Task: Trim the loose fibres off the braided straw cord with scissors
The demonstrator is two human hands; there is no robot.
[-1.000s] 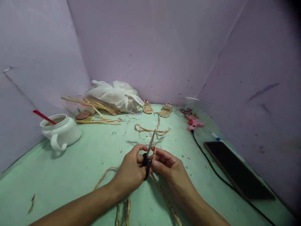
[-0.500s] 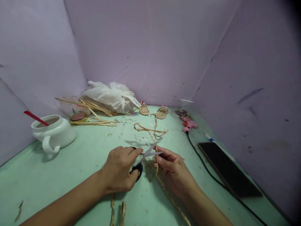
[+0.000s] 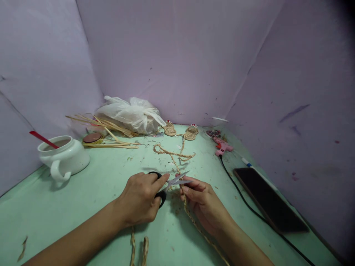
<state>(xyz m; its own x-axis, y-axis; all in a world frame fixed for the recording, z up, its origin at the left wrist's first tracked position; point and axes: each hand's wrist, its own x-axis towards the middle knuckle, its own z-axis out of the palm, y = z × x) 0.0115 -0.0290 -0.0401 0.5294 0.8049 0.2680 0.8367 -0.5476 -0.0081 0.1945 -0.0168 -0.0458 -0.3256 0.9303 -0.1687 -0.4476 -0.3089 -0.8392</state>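
My left hand grips black-handled scissors, their blades open and pointing right over a braided straw cord. My right hand pinches that cord just under the blades, fingers closed on it. The cord runs from loops farther back on the green table, through my right hand, and off toward the near edge. Two more braid ends lie below my left wrist.
A white pot with a red stick stands at the left. Straw strips and a plastic bag lie at the back, beside two small woven sandals. A pink glue gun, its black cable and a dark phone lie right.
The scissors went from upright with blades closed to lying flat with blades open at the cord. My left hand dropped toward the table; the cord's loops shifted slightly left.
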